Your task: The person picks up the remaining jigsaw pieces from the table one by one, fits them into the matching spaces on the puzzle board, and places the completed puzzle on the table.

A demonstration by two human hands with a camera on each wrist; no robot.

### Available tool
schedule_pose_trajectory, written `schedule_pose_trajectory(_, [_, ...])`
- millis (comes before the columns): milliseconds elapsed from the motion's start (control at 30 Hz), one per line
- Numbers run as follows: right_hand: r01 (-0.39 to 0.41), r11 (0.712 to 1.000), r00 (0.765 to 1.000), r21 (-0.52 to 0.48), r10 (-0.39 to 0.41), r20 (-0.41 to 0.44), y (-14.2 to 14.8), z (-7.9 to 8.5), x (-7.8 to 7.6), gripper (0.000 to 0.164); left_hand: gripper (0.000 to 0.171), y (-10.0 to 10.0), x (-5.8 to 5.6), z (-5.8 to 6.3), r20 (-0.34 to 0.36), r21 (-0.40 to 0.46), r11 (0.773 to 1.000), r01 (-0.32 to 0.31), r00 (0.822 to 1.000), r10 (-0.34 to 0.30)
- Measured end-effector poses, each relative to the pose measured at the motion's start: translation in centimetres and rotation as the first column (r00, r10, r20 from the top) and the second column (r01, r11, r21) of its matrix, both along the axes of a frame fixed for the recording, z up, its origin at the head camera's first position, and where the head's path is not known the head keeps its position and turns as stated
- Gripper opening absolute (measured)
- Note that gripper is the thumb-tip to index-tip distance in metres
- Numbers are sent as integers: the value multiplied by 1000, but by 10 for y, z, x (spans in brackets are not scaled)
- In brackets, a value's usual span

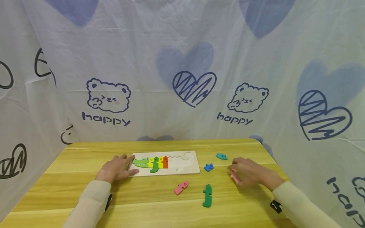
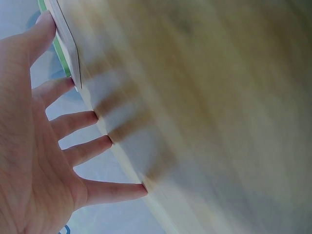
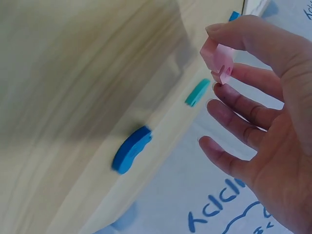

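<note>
A pale wooden puzzle board [image 1: 182, 169] lies on the table, a crocodile's green head [image 1: 141, 162] and several yellow, green and orange pieces set in its left part. At its left end my left hand [image 1: 116, 168] touches the board with thumb and index finger; the other fingertips rest on the table in the left wrist view. Between thumb and index finger, my right hand [image 1: 248, 172] pinches a pink puzzle piece [image 3: 217, 59] just over the table, right of the board. Below that hand in its wrist view lies a curved blue piece [image 3: 130, 151], hidden in the head view.
Loose on the table [image 1: 137, 202] are a light blue piece [image 1: 221, 156], a blue piece [image 1: 209, 167], another pink piece [image 1: 181, 188] and a dark green leg piece [image 1: 208, 196]. A printed cloth [image 1: 151, 123] hangs behind the far edge and along both sides.
</note>
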State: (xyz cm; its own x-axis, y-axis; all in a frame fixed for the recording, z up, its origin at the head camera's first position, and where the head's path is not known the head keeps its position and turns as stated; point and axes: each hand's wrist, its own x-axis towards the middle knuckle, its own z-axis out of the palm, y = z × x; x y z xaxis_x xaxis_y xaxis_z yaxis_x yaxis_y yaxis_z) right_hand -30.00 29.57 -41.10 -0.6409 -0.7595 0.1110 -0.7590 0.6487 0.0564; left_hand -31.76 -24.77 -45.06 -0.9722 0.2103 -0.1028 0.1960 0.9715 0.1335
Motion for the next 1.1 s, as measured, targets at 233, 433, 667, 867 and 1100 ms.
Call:
schedule_pose_trajectory(233, [-23, 1000, 1000, -8, 23, -5, -16, 0, -7, 29, 89, 2, 1, 1, 7, 5, 1000, 1, 1000, -1])
schedule_pose_trajectory(433, [-17, 1000, 1000, -8, 17, 5, -29, 4, -11, 31, 89, 2, 2, 2, 4, 7, 1000, -3, 1000, 3])
schedule_pose_trajectory(667, [-2, 1000, 998, -17, 3, 55, -47, 8, -15, 27, 89, 1, 1, 1, 8, 4, 1000, -6, 1000, 6])
schedule_pose_trajectory(867, [4, 1000, 996, -25, -2, 86, -65, 11, -19, 28, 87, 0, -1, 2, -1, 10, 1000, 1, 1000, -1])
schedule_pose_trajectory(1100, [1, 1000, 995, -20, 1, 95, -84, 11, -22, 35, 88, -1, 1, 2, 14, 13, 1000, -3, 1000, 2])
